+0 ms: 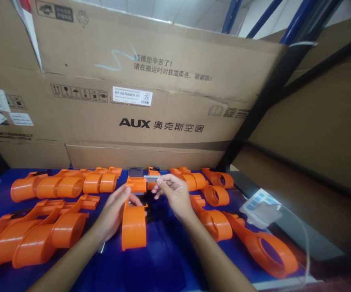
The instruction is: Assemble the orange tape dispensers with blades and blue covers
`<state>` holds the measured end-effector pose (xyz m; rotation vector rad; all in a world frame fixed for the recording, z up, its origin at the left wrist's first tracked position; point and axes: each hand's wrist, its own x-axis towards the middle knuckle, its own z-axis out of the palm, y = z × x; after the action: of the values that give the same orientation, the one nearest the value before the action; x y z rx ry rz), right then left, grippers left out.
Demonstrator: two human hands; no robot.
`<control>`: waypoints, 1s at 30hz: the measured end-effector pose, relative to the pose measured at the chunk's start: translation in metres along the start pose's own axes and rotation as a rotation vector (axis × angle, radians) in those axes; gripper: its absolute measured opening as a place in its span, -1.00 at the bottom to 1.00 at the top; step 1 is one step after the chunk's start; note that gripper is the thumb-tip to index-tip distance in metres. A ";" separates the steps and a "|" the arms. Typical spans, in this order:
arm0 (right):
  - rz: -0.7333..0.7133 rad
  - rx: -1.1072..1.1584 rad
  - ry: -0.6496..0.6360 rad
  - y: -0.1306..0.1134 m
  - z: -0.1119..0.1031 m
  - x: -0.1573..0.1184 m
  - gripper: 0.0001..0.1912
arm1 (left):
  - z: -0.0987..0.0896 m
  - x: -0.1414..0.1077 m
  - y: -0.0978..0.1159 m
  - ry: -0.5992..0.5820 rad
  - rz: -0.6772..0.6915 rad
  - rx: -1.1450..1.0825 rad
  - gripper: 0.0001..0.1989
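Note:
My left hand [111,215] is closed around an orange tape dispenser [134,229], held upright with its round hub at the bottom and its head at the top. In my right hand [177,196] a thin, toothed metal blade [151,177] is pinched between thumb and fingertips. The blade's left end meets the upper right of the dispenser's head; whether it is seated there I cannot tell. Just behind the head stands a small dark-framed box [136,172]. Part of my left fingers is hidden behind the dispenser.
Rows of orange dispensers [70,186] lie on the blue table [108,271] to the left, and more dispensers [218,225] to the right. A white-and-blue device [260,209] with a cable sits at the right edge. A large cardboard panel [169,97] stands behind.

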<state>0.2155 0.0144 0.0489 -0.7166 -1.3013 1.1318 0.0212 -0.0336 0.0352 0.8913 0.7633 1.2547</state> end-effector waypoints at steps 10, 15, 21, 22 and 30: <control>-0.076 -0.136 0.154 0.003 0.003 0.001 -0.66 | -0.001 0.002 0.002 0.125 0.059 -0.019 -0.57; -0.108 -0.256 0.104 0.000 0.002 -0.001 -0.66 | -0.003 0.003 0.002 0.111 0.046 0.012 -0.54; -0.170 -0.286 0.074 -0.002 -0.001 -0.002 -0.75 | -0.005 0.005 -0.001 0.094 0.016 0.028 -0.55; -0.179 -0.286 0.061 -0.002 -0.001 -0.002 -0.76 | -0.005 0.005 -0.002 0.086 0.015 0.027 -0.55; -0.170 -0.309 -0.023 -0.001 -0.002 -0.005 -0.78 | -0.004 0.002 0.001 0.040 0.001 0.017 -0.62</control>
<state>0.2184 0.0102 0.0475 -0.8020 -1.5451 0.8134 0.0175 -0.0308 0.0337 0.8829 0.8063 1.2722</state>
